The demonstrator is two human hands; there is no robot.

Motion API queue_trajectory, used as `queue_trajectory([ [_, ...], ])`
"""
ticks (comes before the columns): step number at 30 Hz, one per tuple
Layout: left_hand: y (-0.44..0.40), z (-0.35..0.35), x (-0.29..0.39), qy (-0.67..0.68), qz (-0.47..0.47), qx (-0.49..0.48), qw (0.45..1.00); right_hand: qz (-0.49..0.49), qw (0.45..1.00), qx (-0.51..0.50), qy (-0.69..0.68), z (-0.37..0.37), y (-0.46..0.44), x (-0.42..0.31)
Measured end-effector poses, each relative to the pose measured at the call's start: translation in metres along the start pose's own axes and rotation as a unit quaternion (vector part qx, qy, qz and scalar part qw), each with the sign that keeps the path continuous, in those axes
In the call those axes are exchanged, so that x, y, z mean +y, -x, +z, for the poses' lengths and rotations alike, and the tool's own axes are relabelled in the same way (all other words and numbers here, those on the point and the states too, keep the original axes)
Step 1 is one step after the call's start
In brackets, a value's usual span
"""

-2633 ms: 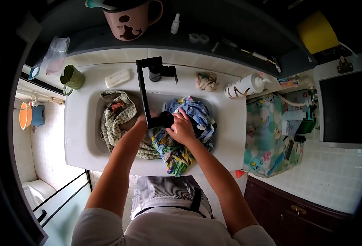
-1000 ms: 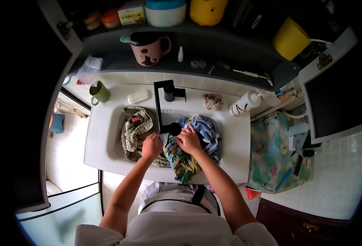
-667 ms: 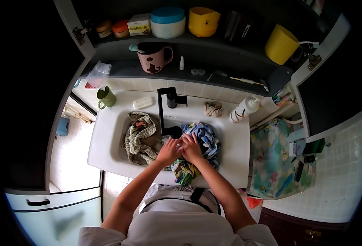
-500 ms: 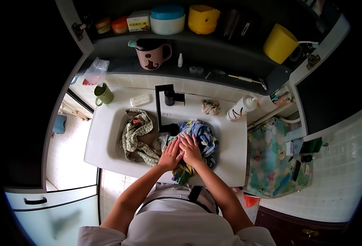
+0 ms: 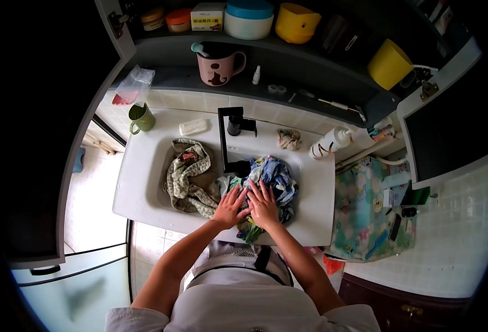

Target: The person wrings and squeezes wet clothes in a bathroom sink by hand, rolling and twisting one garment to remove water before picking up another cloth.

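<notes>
A bunched blue, yellow and green patterned cloth lies in the right half of the white sink, its lower end over the front rim. My left hand rests on its left part, fingers spread. Beside it my right hand lies flat on the same cloth, fingers apart. The two hands almost meet at the thumbs. A green-and-cream patterned cloth is heaped in the left half of the basin, with a small red patch on it. Between the cloths stands the black faucet, its spout end just above the hands.
On the sink's back ledge are a green cup, a white soap bar, a small crumpled cloth and a white pump bottle. Above hangs an open cabinet with a pink mug. A patterned cover lies at right.
My left hand has come from behind the faucet on the left to the colourful cloth beside my right hand. Both hands are now spread flat on it. The camera view has shifted.
</notes>
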State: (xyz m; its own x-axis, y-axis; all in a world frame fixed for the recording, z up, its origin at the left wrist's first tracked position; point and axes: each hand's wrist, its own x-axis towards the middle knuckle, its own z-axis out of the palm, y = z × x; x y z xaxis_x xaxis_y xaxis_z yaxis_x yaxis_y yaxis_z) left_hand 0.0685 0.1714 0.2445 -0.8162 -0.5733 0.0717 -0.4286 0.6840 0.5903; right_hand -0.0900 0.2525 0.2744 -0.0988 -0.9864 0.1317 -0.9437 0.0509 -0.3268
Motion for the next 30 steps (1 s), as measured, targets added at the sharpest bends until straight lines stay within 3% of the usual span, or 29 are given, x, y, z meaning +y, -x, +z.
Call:
queue_trajectory([
  [8,0.028,-0.011,-0.019,-0.004,0.054,-0.071,0.996,0.055,0.998,0.027,-0.019,-0.005,0.023,-0.023],
  [15,0.042,-0.012,-0.017,-0.03,0.089,-0.035,0.995,0.089,0.993,0.082,-0.013,0.003,0.038,-0.036],
  [21,0.049,-0.007,-0.01,-0.053,0.053,-0.013,0.997,0.053,0.985,0.163,-0.021,0.023,0.051,-0.025],
  [30,0.059,-0.006,0.006,-0.073,-0.009,-0.011,0.997,0.048,0.993,0.106,-0.032,0.021,0.073,-0.023],
])
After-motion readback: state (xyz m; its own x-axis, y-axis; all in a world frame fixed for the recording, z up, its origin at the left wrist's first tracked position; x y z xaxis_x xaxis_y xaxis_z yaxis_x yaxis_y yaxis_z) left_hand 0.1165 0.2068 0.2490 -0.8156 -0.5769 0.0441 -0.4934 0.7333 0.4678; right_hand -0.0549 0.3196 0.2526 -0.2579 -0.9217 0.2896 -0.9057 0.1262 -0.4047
